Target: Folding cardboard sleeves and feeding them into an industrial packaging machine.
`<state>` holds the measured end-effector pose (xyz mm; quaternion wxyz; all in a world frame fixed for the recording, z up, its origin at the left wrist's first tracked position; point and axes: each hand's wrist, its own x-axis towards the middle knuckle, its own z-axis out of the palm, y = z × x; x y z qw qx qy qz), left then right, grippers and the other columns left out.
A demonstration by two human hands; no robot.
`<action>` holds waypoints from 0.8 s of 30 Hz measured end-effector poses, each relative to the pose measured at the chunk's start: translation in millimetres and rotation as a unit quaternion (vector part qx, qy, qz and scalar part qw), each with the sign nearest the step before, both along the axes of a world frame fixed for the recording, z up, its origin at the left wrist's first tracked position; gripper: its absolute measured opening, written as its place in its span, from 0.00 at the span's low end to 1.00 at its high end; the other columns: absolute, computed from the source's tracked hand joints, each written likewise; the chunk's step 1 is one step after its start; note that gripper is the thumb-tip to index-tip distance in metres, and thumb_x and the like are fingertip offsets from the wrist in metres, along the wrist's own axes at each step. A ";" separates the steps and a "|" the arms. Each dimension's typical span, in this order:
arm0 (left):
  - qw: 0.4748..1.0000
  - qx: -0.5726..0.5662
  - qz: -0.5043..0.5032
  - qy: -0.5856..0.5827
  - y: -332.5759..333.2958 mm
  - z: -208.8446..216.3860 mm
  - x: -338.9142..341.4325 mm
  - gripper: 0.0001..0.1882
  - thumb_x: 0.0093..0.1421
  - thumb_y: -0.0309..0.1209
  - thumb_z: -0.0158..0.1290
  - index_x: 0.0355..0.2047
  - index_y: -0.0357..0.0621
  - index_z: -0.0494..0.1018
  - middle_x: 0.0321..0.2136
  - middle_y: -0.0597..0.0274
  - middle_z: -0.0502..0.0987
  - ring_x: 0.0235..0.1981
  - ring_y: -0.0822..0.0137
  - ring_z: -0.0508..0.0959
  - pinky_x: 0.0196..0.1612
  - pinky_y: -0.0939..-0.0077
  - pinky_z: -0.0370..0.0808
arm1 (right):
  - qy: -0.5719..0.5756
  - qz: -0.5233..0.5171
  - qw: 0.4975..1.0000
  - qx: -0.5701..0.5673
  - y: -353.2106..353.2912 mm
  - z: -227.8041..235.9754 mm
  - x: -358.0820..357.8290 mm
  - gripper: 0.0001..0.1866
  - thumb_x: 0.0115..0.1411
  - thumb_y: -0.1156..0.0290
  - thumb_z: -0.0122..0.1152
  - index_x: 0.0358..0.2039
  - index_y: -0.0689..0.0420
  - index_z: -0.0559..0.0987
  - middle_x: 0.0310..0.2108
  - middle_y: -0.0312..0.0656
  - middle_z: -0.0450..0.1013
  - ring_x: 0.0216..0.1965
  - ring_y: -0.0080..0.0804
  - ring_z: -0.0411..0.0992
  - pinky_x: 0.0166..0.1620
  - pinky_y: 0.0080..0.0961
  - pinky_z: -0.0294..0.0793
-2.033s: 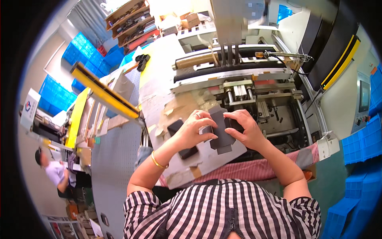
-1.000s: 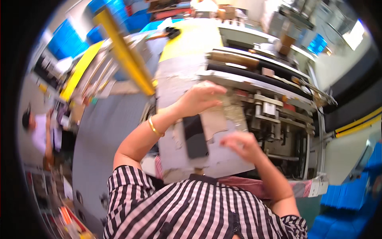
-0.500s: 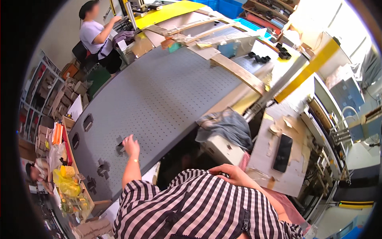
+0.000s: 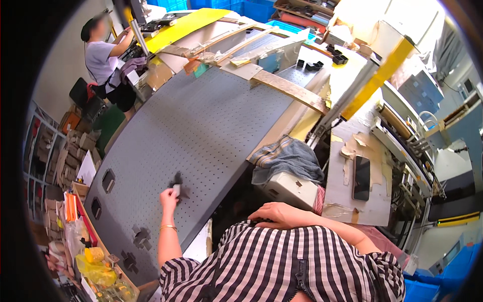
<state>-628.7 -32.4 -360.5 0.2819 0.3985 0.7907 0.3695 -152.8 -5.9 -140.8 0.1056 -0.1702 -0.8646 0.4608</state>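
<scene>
Over the grey perforated table (image 4: 201,116), my left hand (image 4: 169,198) is closed in a pinch. It grips a small dark flat piece with flaps (image 4: 177,188), blurred, with a pale grey face showing. Nearer the table's left end lie two dark cross-shaped pieces with flaps (image 4: 142,237), (image 4: 130,261). Farther along that edge are two black six-sided frames (image 4: 107,180), (image 4: 96,207). My right hand (image 4: 282,215) rests against the front of my striped shirt, with fingers bent and tips partly hidden. Nothing shows in it.
A grey towel (image 4: 288,161) drapes over a white box right of the table. Beyond it a phone (image 4: 360,178) lies on a board. Wooden slats (image 4: 289,90) and a yellow post (image 4: 380,78) stand farther back. A person (image 4: 106,60) works at the far left.
The view has shifted. My left hand has gone from reaching with fingers spread at a dark piece on the table to pinching it. My right hand stays at my shirt.
</scene>
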 end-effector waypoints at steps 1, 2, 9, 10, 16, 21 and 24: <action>0.996 0.038 -0.043 -0.065 23.7 19.4 30.0 0.07 0.57 0.26 0.56 0.32 0.32 0.77 0.22 0.61 0.78 0.18 0.75 0.74 0.22 0.76 0.72 | 0.000 -0.008 1.000 0.003 -2.7 1.2 10.1 0.19 0.65 0.63 0.56 0.51 0.61 0.75 0.45 0.47 0.76 0.47 0.42 0.73 0.52 0.35 0.72; 0.987 0.035 -0.130 -0.090 48.7 52.9 69.2 0.07 0.57 0.26 0.57 0.32 0.32 0.78 0.22 0.63 0.78 0.19 0.75 0.74 0.23 0.76 0.72 | 0.007 -0.034 0.999 0.027 -3.1 2.7 25.0 0.19 0.64 0.62 0.57 0.50 0.61 0.76 0.44 0.48 0.76 0.46 0.43 0.73 0.51 0.36 0.72; 0.729 0.210 -0.650 0.044 73.0 269.1 334.6 0.06 0.55 0.29 0.59 0.32 0.40 0.79 0.27 0.55 0.80 0.27 0.59 0.79 0.33 0.70 0.75 | 0.108 -0.347 0.919 0.154 -21.7 61.5 160.9 0.19 0.56 0.72 0.65 0.49 0.57 0.77 0.46 0.45 0.76 0.48 0.42 0.73 0.52 0.34 0.70; 0.723 0.210 -0.657 0.045 67.2 283.0 363.4 0.06 0.55 0.29 0.59 0.32 0.40 0.79 0.27 0.55 0.80 0.27 0.59 0.79 0.33 0.70 0.75 | 0.096 -0.349 0.918 0.162 -30.9 73.3 176.9 0.20 0.56 0.71 0.65 0.50 0.57 0.77 0.47 0.45 0.76 0.49 0.42 0.72 0.53 0.35 0.70; 0.537 0.246 -0.807 0.009 40.6 321.7 512.7 0.06 0.56 0.27 0.59 0.34 0.41 0.79 0.27 0.59 0.80 0.30 0.62 0.79 0.36 0.70 0.74 | 0.060 -0.352 0.932 0.063 -98.7 63.6 284.1 0.18 0.59 0.65 0.64 0.50 0.53 0.78 0.48 0.42 0.75 0.51 0.38 0.71 0.56 0.33 0.68; 0.458 0.212 -0.863 -0.022 35.5 335.5 599.0 0.05 0.56 0.26 0.60 0.33 0.40 0.81 0.29 0.61 0.81 0.32 0.65 0.79 0.38 0.74 0.75 | 0.140 -0.415 0.896 -0.074 -143.5 59.5 348.4 0.19 0.59 0.67 0.64 0.51 0.58 0.78 0.46 0.42 0.76 0.50 0.31 0.71 0.56 0.28 0.68; 0.455 0.175 -0.873 -0.016 39.4 336.0 643.5 0.07 0.53 0.28 0.63 0.32 0.41 0.80 0.30 0.61 0.81 0.34 0.64 0.79 0.40 0.73 0.74 | 0.175 -0.483 0.857 -0.040 -149.5 50.3 380.4 0.22 0.57 0.67 0.66 0.52 0.58 0.77 0.46 0.40 0.76 0.49 0.29 0.71 0.56 0.28 0.67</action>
